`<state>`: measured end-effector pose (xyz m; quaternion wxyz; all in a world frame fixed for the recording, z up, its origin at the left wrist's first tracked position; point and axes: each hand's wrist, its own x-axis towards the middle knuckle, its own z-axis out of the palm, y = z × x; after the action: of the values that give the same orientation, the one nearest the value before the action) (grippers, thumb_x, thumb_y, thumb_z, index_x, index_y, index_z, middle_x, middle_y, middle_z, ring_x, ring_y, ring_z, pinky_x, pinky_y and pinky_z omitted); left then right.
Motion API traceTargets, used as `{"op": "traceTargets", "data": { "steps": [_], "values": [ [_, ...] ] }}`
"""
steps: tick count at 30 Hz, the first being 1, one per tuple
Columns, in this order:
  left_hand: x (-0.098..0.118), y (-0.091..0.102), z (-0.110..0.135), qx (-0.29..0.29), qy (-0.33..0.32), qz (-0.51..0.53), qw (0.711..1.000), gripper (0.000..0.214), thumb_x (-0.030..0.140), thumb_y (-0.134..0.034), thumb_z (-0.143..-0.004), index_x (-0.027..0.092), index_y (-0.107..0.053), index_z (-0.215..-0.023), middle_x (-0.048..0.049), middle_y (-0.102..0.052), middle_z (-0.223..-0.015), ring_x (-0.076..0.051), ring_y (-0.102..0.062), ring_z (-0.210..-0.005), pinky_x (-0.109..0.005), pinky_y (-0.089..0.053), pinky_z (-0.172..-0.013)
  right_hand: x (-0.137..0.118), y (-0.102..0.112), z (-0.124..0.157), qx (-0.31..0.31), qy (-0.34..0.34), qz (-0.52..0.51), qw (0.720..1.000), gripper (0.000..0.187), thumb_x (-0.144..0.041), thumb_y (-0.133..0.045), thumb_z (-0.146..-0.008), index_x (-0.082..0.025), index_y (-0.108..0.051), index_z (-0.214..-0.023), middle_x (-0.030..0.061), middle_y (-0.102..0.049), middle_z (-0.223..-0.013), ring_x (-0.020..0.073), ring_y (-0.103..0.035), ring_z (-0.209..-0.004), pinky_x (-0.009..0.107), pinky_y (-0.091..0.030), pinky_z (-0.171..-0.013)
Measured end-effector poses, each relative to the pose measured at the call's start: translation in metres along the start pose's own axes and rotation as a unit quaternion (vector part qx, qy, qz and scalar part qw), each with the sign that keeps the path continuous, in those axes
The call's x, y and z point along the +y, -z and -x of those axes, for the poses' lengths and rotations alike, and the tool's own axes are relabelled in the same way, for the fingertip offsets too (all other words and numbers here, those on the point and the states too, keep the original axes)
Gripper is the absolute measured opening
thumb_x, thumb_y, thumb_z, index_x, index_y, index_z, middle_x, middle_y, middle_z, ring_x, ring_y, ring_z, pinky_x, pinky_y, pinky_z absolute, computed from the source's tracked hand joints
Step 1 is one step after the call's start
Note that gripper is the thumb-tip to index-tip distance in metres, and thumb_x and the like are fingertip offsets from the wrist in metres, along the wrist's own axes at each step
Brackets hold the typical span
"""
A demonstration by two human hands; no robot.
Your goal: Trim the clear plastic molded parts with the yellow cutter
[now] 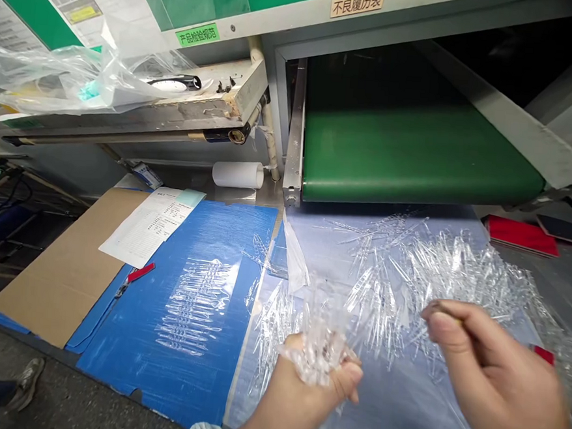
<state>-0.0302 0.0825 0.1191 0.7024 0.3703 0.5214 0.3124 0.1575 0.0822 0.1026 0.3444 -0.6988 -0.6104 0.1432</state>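
My left hand [303, 382] is closed round a bunch of thin clear plastic pieces [319, 334] that stick up out of its fist. Just to its right, my right hand [476, 368] has its fingers curled and pinched together, tips pointing left toward the bunch; what the pinch holds is too small to see. Behind both hands lies a wide heap of the same clear plastic pieces [433, 270] on a pale sheet [399, 412]. A neat row of clear pieces [196, 306] lies on the blue board [159, 349] at the left.
A green conveyor belt [417, 155] ends just behind the heap. A printed sheet [153, 225] and a red-handled tool [134, 277] lie on the blue board beside brown cardboard [61, 271]. A white roll [237, 174] and a red pad [522, 234] sit farther back. Someone's shoe [27, 376] shows bottom left.
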Motion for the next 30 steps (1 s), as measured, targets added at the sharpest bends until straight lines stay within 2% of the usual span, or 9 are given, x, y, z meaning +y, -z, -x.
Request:
{"op": "traceTargets", "data": {
  "steps": [6,10,13,16,19,22,25,28,30],
  "values": [
    [0.0,0.002,-0.006,-0.04,-0.024,-0.016,0.999,0.032,0.046,-0.063,-0.072,0.018,-0.056,-0.057,-0.0008,-0.055,-0.061,-0.015,-0.054,-0.063,-0.026,-0.044,-0.065,-0.017,-0.013,0.002,-0.216,-0.016,-0.16,0.963,0.02,-0.042,-0.055,-0.081,-0.024,-0.055,-0.071,-0.0052,-0.055,-0.058,0.0108,-0.052,-0.049,0.019,-0.042,-0.045],
    [-0.003,0.0,-0.009,-0.04,-0.005,0.012,0.999,0.033,0.049,-0.065,-0.071,0.017,-0.061,-0.064,0.0016,-0.051,-0.055,-0.012,-0.045,-0.054,-0.025,-0.038,-0.06,-0.029,-0.019,0.002,-0.216,-0.079,-0.195,0.953,0.026,-0.043,-0.053,-0.082,-0.024,-0.055,-0.065,-0.0045,-0.054,-0.056,0.0118,-0.049,-0.052,0.022,-0.038,-0.049],
    [-0.01,-0.001,-0.013,-0.052,-0.01,0.042,0.998,0.037,0.051,-0.067,-0.07,0.016,-0.06,-0.06,-0.0001,-0.054,-0.056,-0.011,-0.041,-0.051,-0.025,-0.032,-0.053,-0.028,-0.019,-0.001,-0.261,-0.112,-0.279,0.917,0.028,-0.046,-0.052,-0.083,-0.023,-0.053,-0.066,-0.0042,-0.055,-0.053,0.0127,-0.05,-0.051,0.024,-0.04,-0.052],
    [-0.018,0.0,-0.02,-0.036,0.002,0.128,0.991,0.036,0.048,-0.07,-0.068,0.014,-0.063,-0.078,-0.0026,-0.063,-0.066,-0.009,-0.039,-0.048,-0.024,-0.029,-0.052,-0.02,-0.02,-0.007,-0.243,-0.142,-0.298,0.912,0.033,-0.047,-0.052,-0.084,-0.022,-0.049,-0.062,-0.0053,-0.047,-0.053,0.0107,-0.046,-0.048,0.023,-0.039,-0.05],
    [-0.027,0.003,-0.028,-0.075,0.01,0.197,0.977,0.038,0.047,-0.071,-0.069,0.013,-0.062,-0.082,-0.0033,-0.065,-0.067,-0.006,-0.036,-0.045,-0.024,-0.028,-0.053,-0.014,-0.026,-0.014,-0.273,-0.111,-0.267,0.918,0.035,-0.05,-0.051,-0.084,-0.021,-0.049,-0.064,-0.0056,-0.044,-0.055,0.0098,-0.044,-0.048,0.022,-0.038,-0.047],
    [-0.034,0.008,-0.034,-0.118,0.056,0.219,0.967,0.035,0.043,-0.076,-0.062,0.013,-0.062,-0.075,-0.0003,-0.06,-0.055,-0.007,-0.037,-0.043,-0.024,-0.023,-0.049,-0.011,-0.036,-0.024,-0.336,-0.006,-0.141,0.931,0.043,-0.052,-0.033,-0.092,-0.021,-0.045,-0.065,-0.004,-0.049,-0.054,0.0106,-0.051,-0.051,0.022,-0.043,-0.05],
    [-0.04,0.014,-0.037,-0.076,0.091,0.255,0.96,0.019,0.027,-0.073,-0.063,0.013,-0.063,-0.069,0.0037,-0.05,-0.045,-0.009,-0.041,-0.046,-0.024,-0.027,-0.052,-0.003,-0.05,-0.054,-0.337,0.057,0.007,0.94,0.051,-0.049,-0.018,-0.096,-0.021,-0.041,-0.06,-0.0034,-0.048,-0.05,0.01,-0.049,-0.047,0.021,-0.042,-0.046],
    [-0.046,0.019,-0.039,-0.05,0.104,0.32,0.94,0.015,0.024,-0.07,-0.065,0.011,-0.064,-0.069,0.0009,-0.052,-0.045,-0.011,-0.048,-0.048,-0.026,-0.033,-0.057,0.017,-0.07,-0.105,-0.289,0.067,0.117,0.948,0.039,-0.041,-0.036,-0.095,-0.017,-0.053,-0.069,-0.0005,-0.056,-0.063,0.0125,-0.056,-0.059,0.028,-0.047,-0.059],
    [-0.051,0.022,-0.041,-0.055,0.117,0.356,0.926,0.018,0.025,-0.073,-0.064,0.011,-0.064,-0.07,-0.0001,-0.055,-0.046,-0.011,-0.048,-0.046,-0.026,-0.032,-0.055,0.032,-0.088,-0.139,-0.292,0.092,0.18,0.935,0.021,-0.033,-0.05,-0.091,-0.015,-0.059,-0.09,0.0024,-0.062,-0.087,0.0138,-0.06,-0.075,0.032,-0.05,-0.068]
  ]
}}
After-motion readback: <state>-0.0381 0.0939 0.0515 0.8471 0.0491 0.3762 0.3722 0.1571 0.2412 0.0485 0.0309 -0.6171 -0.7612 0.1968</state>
